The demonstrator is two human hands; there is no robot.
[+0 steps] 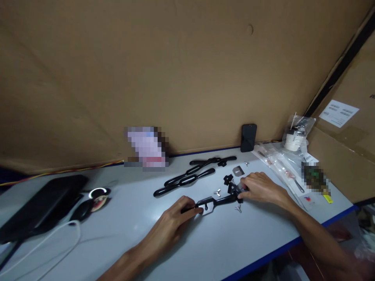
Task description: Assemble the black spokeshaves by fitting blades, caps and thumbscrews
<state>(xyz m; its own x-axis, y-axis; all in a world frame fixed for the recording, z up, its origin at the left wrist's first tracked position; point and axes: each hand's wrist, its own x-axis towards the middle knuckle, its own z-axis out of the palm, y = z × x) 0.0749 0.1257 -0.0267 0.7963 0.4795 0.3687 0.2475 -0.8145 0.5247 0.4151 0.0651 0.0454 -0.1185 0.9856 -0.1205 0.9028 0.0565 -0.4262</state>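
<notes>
- Far to the left of the left fingers: a black case [43, 205], with a white cable [76, 226] near it.
- Beyond the left fingertips: a black two-handled frame [198, 176], with similar frames behind it.
- The left hand [174, 218]: thumb and fingers pinch the left handle of a black two-handled tool [218, 202].
- Just right of those fingertips: the tool's silver blade [208, 209]; the tool lies between the two hands, its right handle reaching toward the right fingers.
- Beyond that handle, left of the right fingers: a wing screw [217, 192].
- Just left of the right fingertips: black parts [227, 179], clustered.
- Beyond the right fingertips: a loose blade [238, 171].
- The right hand [259, 186]: fingers bent in over the cluster; I cannot tell what they grip.
- Behind the right hand: a phone [248, 137], leaning upright.
- Right of it: bagged tools [283, 168].
</notes>
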